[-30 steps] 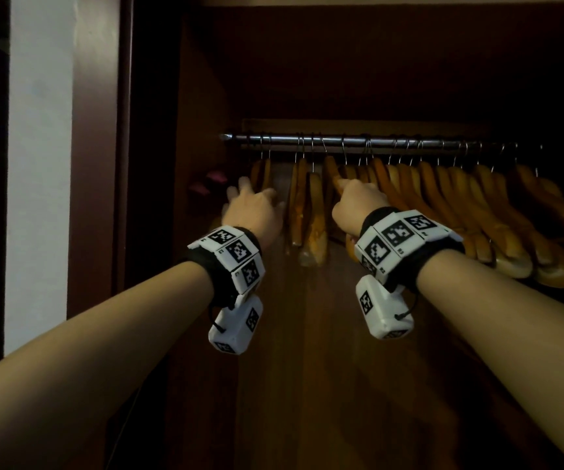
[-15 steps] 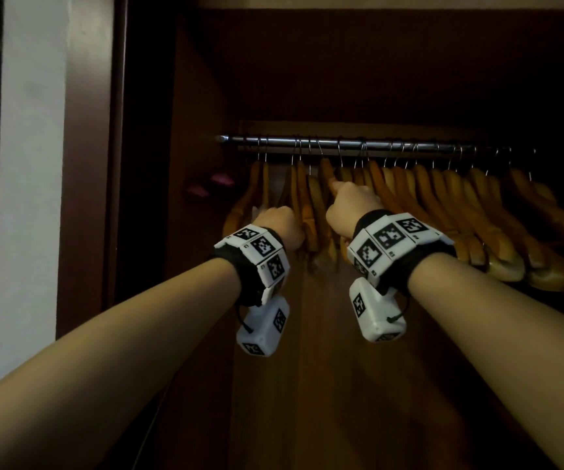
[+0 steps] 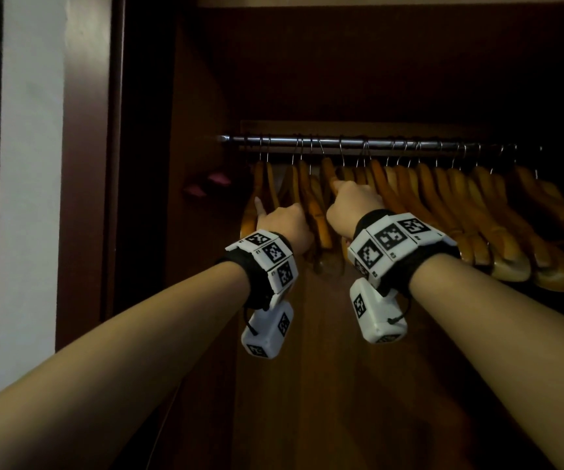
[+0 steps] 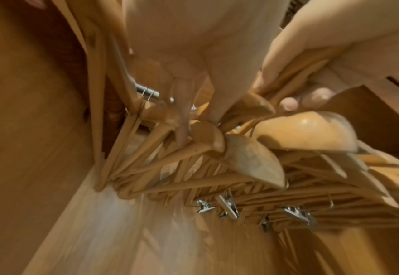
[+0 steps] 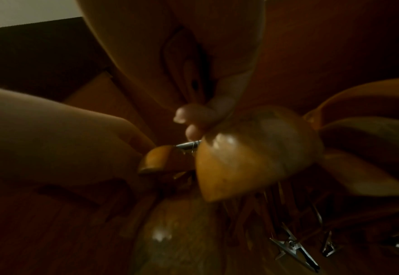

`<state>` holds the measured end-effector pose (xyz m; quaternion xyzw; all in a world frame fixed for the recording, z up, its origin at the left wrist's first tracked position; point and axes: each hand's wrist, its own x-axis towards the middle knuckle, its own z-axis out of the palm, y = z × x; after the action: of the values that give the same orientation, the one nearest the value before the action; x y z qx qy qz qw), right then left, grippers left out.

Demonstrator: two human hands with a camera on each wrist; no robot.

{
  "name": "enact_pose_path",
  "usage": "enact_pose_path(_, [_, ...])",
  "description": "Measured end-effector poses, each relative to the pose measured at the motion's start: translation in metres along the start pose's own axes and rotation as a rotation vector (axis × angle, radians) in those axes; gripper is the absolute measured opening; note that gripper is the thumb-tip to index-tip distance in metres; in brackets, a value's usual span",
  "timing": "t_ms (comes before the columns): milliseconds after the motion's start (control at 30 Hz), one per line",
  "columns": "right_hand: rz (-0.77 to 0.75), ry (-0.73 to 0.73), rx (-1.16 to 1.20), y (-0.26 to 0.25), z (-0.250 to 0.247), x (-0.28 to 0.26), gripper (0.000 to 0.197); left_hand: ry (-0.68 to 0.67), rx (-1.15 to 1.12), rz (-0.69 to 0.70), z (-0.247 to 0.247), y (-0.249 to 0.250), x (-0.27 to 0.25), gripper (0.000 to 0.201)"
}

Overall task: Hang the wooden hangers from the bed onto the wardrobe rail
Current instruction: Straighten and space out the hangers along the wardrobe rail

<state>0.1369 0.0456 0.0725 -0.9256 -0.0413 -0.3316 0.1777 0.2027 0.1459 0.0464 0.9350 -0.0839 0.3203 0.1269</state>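
A chrome wardrobe rail (image 3: 341, 143) carries a long row of wooden hangers (image 3: 443, 198). My right hand (image 3: 352, 206) grips the arm of one hanger (image 3: 328, 171) near the left of the row. In the right wrist view its fingers (image 5: 193, 121) curl round that hanger's broad end (image 5: 252, 152). My left hand (image 3: 287, 225) is just left of it, among the leftmost hangers. In the left wrist view its fingers (image 4: 182, 121) lie straight, pressed between hanger ends (image 4: 207, 134), and hold nothing.
The wardrobe's left side wall (image 3: 199, 164) stands close to the leftmost hangers, with two small pink things (image 3: 219, 178) on it. Metal clips (image 4: 226, 206) hang under some hangers. A dark door frame (image 3: 84, 164) and white wall (image 3: 29, 164) lie further left.
My left hand has moved right and down from the rail's left end to the hangers beside my right hand. The leftmost hangers have swung. My right hand keeps its grip.
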Motion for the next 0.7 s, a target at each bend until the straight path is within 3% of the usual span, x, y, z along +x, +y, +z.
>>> enact_pose_path(167, [0.005,0.003,-0.006,0.0,0.002,0.001,0.045,0.039,-0.023,-0.046,-0.006,-0.003,-0.004,0.035])
enact_pose_path(300, [0.017,0.004,0.001,0.001,0.003,0.003,0.046,0.094,0.116,-0.134,-0.012,-0.005,-0.012,0.045])
enact_pose_path(467, [0.0,-0.011,0.004,0.002,0.002,0.004,0.049,0.082,0.085,-0.157,-0.026,-0.018,-0.012,0.038])
enact_pose_path(600, [0.004,-0.008,-0.003,0.002,0.002,0.004,0.049,0.112,0.075,-0.179,-0.03,-0.028,-0.013,0.048])
enact_pose_path(700, [0.006,-0.009,-0.008,0.003,0.003,0.004,0.048,0.101,0.014,-0.196,-0.039,-0.031,-0.018,0.027])
